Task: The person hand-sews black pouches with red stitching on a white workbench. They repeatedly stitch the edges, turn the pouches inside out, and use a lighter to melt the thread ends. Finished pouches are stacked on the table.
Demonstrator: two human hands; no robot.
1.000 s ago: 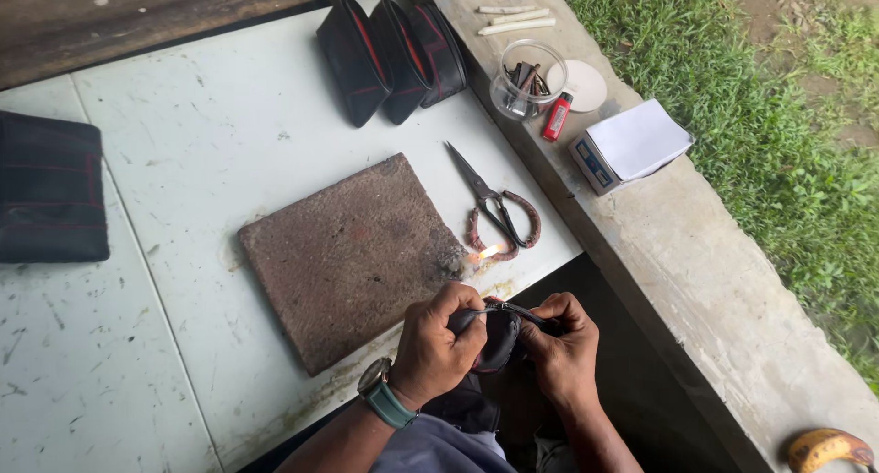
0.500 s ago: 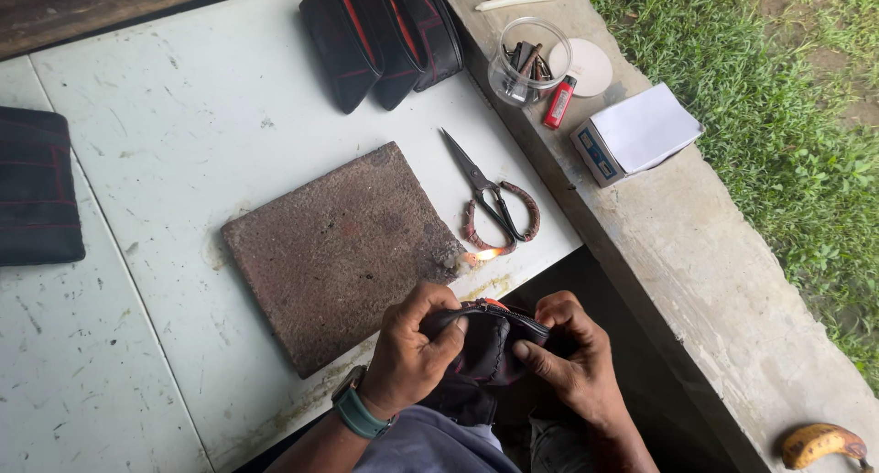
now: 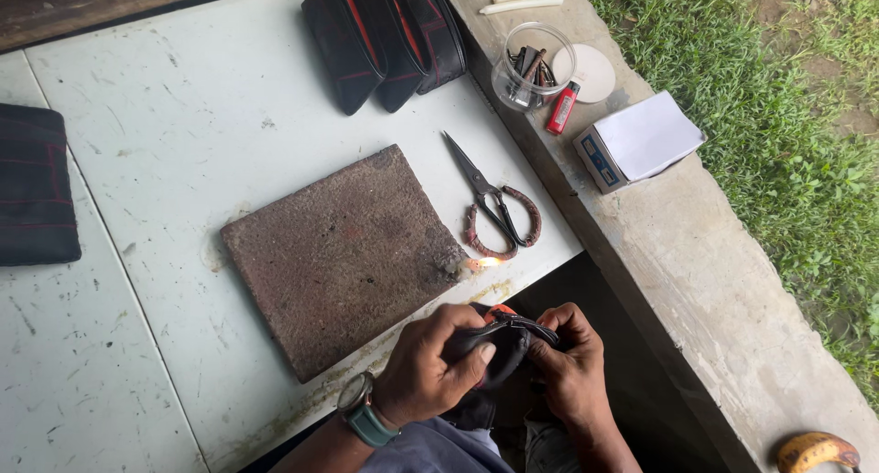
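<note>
Lower centre of frame: left hand (image 3: 430,363) and right hand (image 3: 569,363) both grasping dark pouch (image 3: 490,349) at table (image 3: 165,143) edge. Small flame (image 3: 485,262) burns near; fabric or fingers could scorch.

One package shows: a small box (image 3: 638,143) on the concrete ledge (image 3: 696,281), right of the scissors (image 3: 494,203) and just beside the red lighter (image 3: 561,108) and the clear jar (image 3: 532,68). It is rectangular and lies flat and askew, its broad top plain white, its near end dark blue with a pale printed label, its side tan. No signs or screens are in view.
</note>
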